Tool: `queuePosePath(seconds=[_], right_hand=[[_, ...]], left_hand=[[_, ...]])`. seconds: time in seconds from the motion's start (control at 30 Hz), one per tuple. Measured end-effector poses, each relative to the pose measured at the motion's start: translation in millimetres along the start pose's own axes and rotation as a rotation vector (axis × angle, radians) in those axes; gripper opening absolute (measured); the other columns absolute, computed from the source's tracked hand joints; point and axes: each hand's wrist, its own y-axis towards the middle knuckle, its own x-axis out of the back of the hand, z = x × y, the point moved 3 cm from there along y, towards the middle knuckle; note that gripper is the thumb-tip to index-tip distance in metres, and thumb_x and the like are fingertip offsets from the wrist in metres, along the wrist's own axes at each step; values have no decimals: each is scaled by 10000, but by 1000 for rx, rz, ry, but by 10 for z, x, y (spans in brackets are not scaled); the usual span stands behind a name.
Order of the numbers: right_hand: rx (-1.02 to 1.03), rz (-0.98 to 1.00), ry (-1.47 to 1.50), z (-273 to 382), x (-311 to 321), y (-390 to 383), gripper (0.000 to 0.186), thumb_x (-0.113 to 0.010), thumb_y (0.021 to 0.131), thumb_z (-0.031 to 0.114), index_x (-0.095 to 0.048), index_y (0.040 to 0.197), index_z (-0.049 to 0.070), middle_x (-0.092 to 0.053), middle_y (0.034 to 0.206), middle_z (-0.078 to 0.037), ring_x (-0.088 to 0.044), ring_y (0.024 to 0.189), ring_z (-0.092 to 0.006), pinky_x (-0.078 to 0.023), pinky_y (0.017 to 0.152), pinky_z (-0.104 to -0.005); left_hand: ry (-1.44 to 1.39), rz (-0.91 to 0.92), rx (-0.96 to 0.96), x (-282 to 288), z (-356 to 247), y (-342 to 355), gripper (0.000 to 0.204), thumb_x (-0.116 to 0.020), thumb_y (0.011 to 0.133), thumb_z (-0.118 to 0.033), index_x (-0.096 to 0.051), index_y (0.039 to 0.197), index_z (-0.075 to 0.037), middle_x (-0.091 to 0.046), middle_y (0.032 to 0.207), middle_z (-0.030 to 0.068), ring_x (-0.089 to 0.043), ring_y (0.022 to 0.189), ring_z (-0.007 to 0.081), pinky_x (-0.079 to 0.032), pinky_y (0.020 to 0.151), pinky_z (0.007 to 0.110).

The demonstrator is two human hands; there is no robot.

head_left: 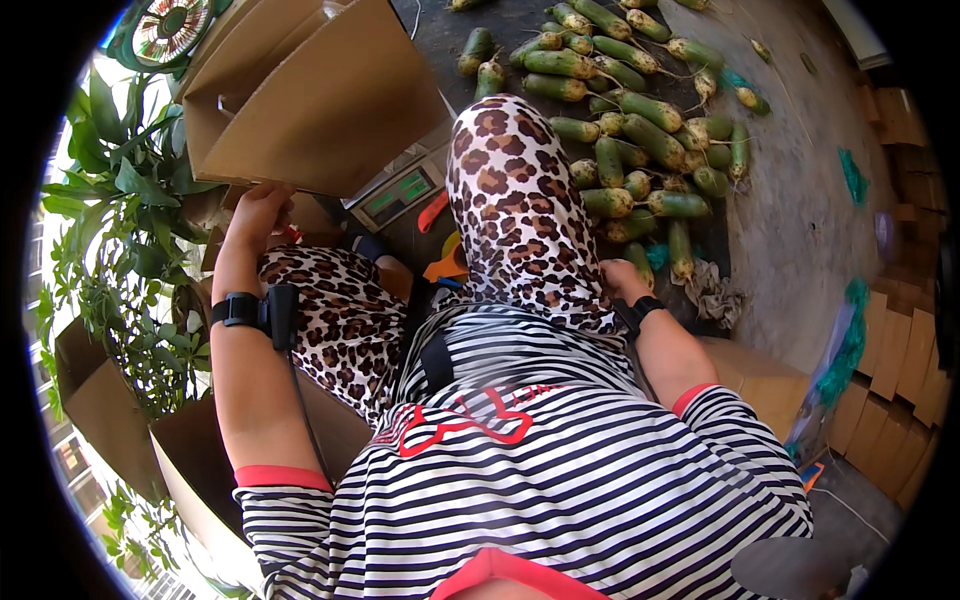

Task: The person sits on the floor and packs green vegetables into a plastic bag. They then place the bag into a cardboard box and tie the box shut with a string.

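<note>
Nearest the lens, filling the lower middle of the frame, is the person's black-and-white striped shirt with red cuffs (520, 470), and above it the leopard-print trousers (515, 215) over raised knees. The left hand (262, 210), at left of centre, reaches up to the lower edge of a large open brown cardboard box (310, 100) in the upper left; its fingers curl at the flap, but whether they clamp it or only touch it I cannot tell. The right hand (622, 280), just right of centre, is down beside the knee at the near edge of a heap of long green-and-white radishes (640, 140) spread over the dark ground in the upper middle; its fingers are hidden behind the leg, so its grip cannot be told. A grey weighing scale with a green display (400, 190) sits between box and knee. Judging by the large heap on the ground and no radish visible in the box, most of the packing looks undone.
</note>
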Motion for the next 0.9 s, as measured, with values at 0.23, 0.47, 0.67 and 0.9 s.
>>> queuePosePath(seconds=[0.23,0.47,0.67,0.9], right_hand=[[-12,8,-67,-95,-4,-130,100,-559,923,135,-567,866,53,-601,724,-56,-631,619,-197,-447,513,-356],[-3,-54,-28,-84,103,-121,87,-572,918,146,-560,953,68,-623,808,-56,-630,638,-184,-428,517,-331],[4,-122,-11,52,338,-102,116,-563,925,124,-563,1014,50,-611,822,-64,-622,667,-180,-431,526,-318],[229,-307,6,945,486,-29,223,-541,946,111,-545,1150,20,-599,900,-80,-603,697,-173,-458,588,-351]], left_hand=[[79,76,36,77,135,28,214,-627,910,-276,-658,979,-76,-580,739,-5,-513,558,96,-394,473,242],[126,78,30,-37,3,34,219,-611,917,-278,-643,984,-72,-573,723,-7,-529,552,87,-401,484,229],[175,87,30,-120,-72,-105,230,-575,932,-261,-636,996,-48,-577,734,2,-570,607,106,-415,525,249],[232,64,36,-106,-81,-147,232,-568,917,-260,-633,934,-37,-558,656,1,-517,578,93,-383,514,252]])
